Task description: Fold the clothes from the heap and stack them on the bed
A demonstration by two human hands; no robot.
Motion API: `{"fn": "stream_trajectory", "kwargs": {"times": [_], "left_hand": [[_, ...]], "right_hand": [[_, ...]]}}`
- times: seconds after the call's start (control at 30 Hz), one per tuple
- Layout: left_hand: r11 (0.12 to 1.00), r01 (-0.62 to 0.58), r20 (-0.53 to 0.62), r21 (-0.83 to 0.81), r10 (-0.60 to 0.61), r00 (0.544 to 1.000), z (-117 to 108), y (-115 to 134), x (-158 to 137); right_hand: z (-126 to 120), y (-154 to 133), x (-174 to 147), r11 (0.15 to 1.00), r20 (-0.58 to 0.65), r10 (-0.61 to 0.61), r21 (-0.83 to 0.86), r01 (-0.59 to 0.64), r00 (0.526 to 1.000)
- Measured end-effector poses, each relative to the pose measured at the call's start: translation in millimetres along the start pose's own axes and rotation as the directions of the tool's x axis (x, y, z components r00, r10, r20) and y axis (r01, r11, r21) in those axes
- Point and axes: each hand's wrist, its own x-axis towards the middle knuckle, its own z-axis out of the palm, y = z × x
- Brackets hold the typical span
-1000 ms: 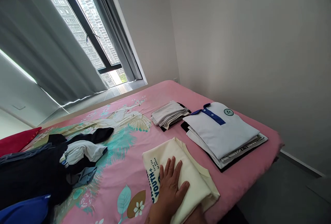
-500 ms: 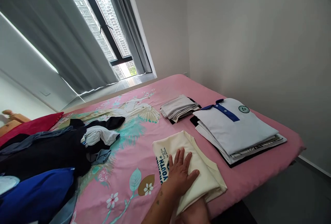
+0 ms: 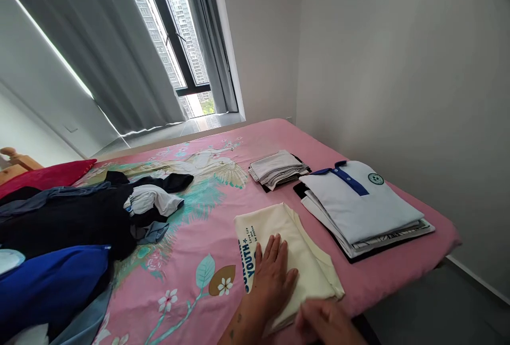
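Resting flat on one cream shirt point(image 3: 308, 260), your left hand point(image 3: 273, 275) lies apart from your right hand point(image 3: 326, 321), blurred at the shirt's near edge, its grip unclear. The folded shirt sits on one bed point(image 3: 179, 257), near one small stack point(image 3: 278, 166) and one larger stack point(image 3: 360, 209).

Looks to be a cream shirt point(image 3: 306, 258), folded into a layered, roughly rectangular bundle and lying flat, face up and somewhat slanted, on the near part of the pink bed point(image 3: 207, 223). Bears dark blue print point(image 3: 247, 261) along the left side, turned sideways, with YOUTH readable in bold letters, smaller lettering at the far end, and another bold word partly lost at the edge. Shows a curved neckband point(image 3: 299, 223) along the right side, with layers not quite flush at the near right corner.
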Motion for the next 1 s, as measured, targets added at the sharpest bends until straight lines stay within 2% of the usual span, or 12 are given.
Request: {"fn": "stream_trajectory", "kwargs": {"times": [0.07, 0.13, 0.17, 0.23, 0.3, 0.4, 0.53, 0.67, 0.77, 0.83, 0.9, 1.0], "left_hand": [[0.998, -0.034, -0.077, 0.053, 0.038, 0.996, 5.2, 4.8, -7.8], [0.997, -0.045, -0.135, 0.068, 0.054, 0.989, 11.9, 10.8, -12.1], [0.998, -0.033, -0.154, 0.055, 0.042, 0.987, 15.0, 13.6, -12.9], [1.000, -0.004, -0.151, -0.005, 0.003, 0.989, 19.5, 17.6, -12.8], [0.997, 0.009, -0.102, -0.080, -0.017, 0.995, 20.9, 19.3, -12.0], [0.983, 0.002, -0.026, -0.182, -0.007, 1.000, 17.0, 19.4, -12.2], [0.964, 0.013, -0.009, -0.264, -0.016, 1.000, 6.8, 20.0, -16.9], [0.962, -0.007, -0.061, -0.271, -0.010, 0.998, 10.2, 22.1, -26.4], [0.975, 0.066, -0.137, -0.212, -0.097, 0.986, 31.6, 21.5, -35.2], [0.975, 0.119, -0.140, -0.185, -0.146, 0.979, 51.1, 18.7, -41.1], [0.982, 0.110, -0.124, -0.155, -0.130, 0.984, 68.4, 14.6, -45.5], [0.991, 0.087, -0.149, -0.101, -0.102, 0.984, 84.0, 9.5, -45.8]], "right_hand": [[-11.4, -27.2, 18.1, 0.956, -0.062, -0.189, -0.242, 0.169, 0.980], [-12.8, -43.8, 48.1, 0.822, -0.039, -0.347, -0.494, 0.284, 0.937], [-11.0, -46.4, 65.5, 0.741, 0.000, -0.368, -0.605, 0.293, 0.930], [-6.9, -40.8, 100.3, 0.572, 0.080, -0.318, -0.779, 0.258, 0.945], [-6.0, -25.2, 129.8, 0.430, 0.132, -0.194, -0.879, 0.205, 0.972], [-11.1, 0.2, 157.2, 0.314, 0.122, -0.058, -0.940, 0.134, 0.991], [-10.6, 10.4, 165.9, 0.246, 0.100, -0.036, -0.963, 0.106, 0.994], [12.9, -2.3, 155.1, 0.191, 0.149, -0.105, -0.967, 0.167, 0.983], [36.1, -8.6, 147.4, 0.166, 0.351, -0.188, -0.909, 0.382, 0.917], [48.9, -6.1, 150.4, 0.162, 0.470, -0.165, -0.854, 0.494, 0.867], [58.3, 1.3, 161.6, 0.170, 0.528, -0.086, -0.828, 0.534, 0.845], [66.6, 15.0, 187.3, 0.202, 0.493, 0.013, -0.854, 0.480, 0.870]]}}
